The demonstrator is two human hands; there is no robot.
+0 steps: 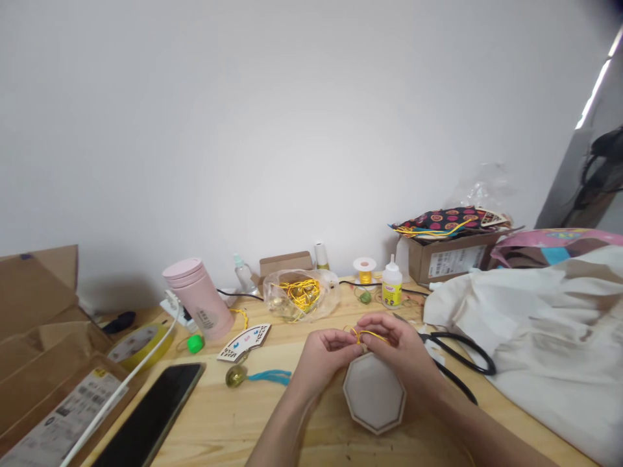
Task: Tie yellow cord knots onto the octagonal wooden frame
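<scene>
A craft corner — glue bottle (392,288), thread spool (365,275), scissors (460,337) on a wooden table (233,425).

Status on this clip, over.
Left hand and right hand pinching yellow cord. Octagonal panel close by the cord. Scissors off to the right, clear of cord.

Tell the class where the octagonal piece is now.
In the head view, the octagonal piece is low and right of centre, just below the yellow cord held by the left hand and right hand.

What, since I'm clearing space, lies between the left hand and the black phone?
The head view shows a gold bell and blue tassel between left hand and phone; a fan-shaped piece lies farther back.
</scene>
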